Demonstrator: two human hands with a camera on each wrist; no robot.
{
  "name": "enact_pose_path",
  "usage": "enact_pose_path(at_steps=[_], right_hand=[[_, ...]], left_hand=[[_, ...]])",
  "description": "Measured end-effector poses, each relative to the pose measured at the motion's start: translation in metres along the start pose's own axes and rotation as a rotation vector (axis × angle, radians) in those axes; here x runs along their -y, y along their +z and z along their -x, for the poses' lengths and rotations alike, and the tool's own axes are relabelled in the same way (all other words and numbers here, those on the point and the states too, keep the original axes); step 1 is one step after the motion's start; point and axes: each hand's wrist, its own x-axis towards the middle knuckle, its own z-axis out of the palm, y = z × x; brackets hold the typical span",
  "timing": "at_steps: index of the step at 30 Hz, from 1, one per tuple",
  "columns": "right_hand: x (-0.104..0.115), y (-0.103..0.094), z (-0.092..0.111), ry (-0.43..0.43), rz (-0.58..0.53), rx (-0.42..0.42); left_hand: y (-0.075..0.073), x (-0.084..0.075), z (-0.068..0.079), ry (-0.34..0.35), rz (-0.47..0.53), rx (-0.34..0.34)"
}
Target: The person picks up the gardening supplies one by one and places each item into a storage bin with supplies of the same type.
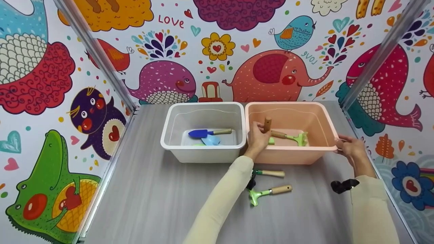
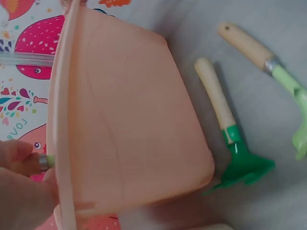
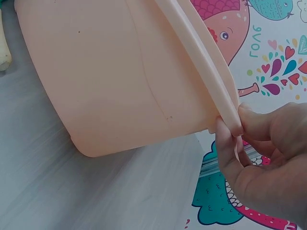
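My left hand [image 1: 258,137] reaches over the front rim of the peach plastic bin [image 1: 291,156] and grips a small garden tool by its wooden handle [image 1: 268,124]. In the left wrist view a metal collar and a bit of light green neck [image 2: 50,161] show on this tool; its head is hidden behind the bin wall. My right hand [image 1: 352,149] pinches the bin's right front corner, thumb and fingers round the rim, as the right wrist view shows. Inside the bin lies a light green hand rake [image 1: 300,139] with a wooden handle.
A grey-white bin [image 1: 203,154] stands against the peach one, holding a blue trowel [image 1: 200,133] and a light blue tool head [image 1: 212,140]. On the grey table in front lie a dark green tool [image 2: 242,163] and a light green tool [image 1: 259,194], both wooden-handled. Printed panels enclose the table.
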Motion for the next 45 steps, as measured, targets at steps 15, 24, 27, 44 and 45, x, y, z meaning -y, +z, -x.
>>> enact_pose_path(at_steps=[15, 24, 27, 44, 45], right_hand=[[0.000, 0.002, 0.002, -0.006, 0.015, -0.006], [-0.002, 0.003, 0.001, -0.038, -0.024, -0.018], [-0.002, 0.003, 0.001, -0.037, -0.023, -0.015], [-0.002, 0.001, 0.001, -0.023, -0.027, 0.000], [-0.002, 0.001, 0.001, -0.023, -0.024, -0.005]], left_hand=[[-0.004, 0.001, 0.008, 0.123, -0.026, 0.115], [-0.006, 0.012, 0.025, 0.304, -0.077, 0.154], [-0.004, 0.017, 0.034, 0.401, -0.107, 0.112], [0.007, 0.058, 0.082, 0.678, -0.276, 0.186], [0.007, 0.061, 0.083, 0.661, -0.285, 0.201]])
